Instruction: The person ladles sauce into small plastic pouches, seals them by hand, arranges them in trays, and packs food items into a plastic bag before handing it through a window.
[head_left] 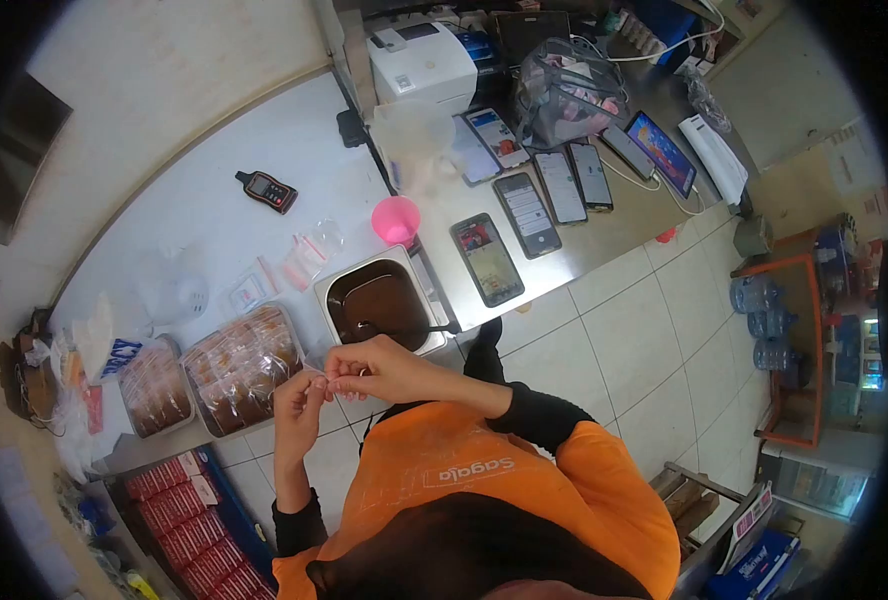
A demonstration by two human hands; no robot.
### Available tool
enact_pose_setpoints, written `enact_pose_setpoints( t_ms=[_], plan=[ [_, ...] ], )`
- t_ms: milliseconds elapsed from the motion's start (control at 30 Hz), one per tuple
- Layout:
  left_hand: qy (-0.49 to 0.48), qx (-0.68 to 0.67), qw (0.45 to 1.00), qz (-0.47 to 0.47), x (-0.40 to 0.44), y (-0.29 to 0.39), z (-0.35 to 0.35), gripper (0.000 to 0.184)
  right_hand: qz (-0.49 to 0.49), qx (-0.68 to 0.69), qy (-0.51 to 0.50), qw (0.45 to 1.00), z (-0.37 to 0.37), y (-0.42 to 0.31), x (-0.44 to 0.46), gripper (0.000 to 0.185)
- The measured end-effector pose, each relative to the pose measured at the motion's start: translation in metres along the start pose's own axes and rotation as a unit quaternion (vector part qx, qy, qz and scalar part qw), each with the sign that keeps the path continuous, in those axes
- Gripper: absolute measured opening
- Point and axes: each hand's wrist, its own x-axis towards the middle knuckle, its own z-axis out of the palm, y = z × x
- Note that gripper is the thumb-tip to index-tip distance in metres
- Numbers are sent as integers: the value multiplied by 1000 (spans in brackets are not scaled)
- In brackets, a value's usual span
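My left hand [300,408] and my right hand [382,368] meet in front of my orange top, near the table's front edge. The fingers of both are pinched together, nearly touching. Whatever lies between them is too small to make out. Just beyond my right hand stands a square metal pan [432,306] of dark brown sauce [376,298], with a dark-handled ladle [404,330] resting in it. To the left of the hands sits a plastic-wrapped tray of brown food [244,365], beside a second wrapped tray [156,390].
Small clear plastic bags [306,260] and a pink cup [396,220] lie behind the pan. A handheld meter [267,192] rests farther back. On the steel counter are several phones [488,260], a tablet [662,150] and a white printer [422,68]. Red packets [186,515] fill a box lower left.
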Motion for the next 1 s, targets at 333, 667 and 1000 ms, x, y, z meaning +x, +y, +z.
enact_pose_setpoints(
  t_ms=[333,667,1000],
  plan=[
    [55,38,997,38,4,9,8,13,-279,-339,150,886,21,5,1,11],
    [153,232,959,57,-1,9,11,18,-98,-217,152,959,12,37,16,15],
    [-79,285,944,148,-7,35,-15,9,49,-170,15,984,2,40,22,17]
  ],
)
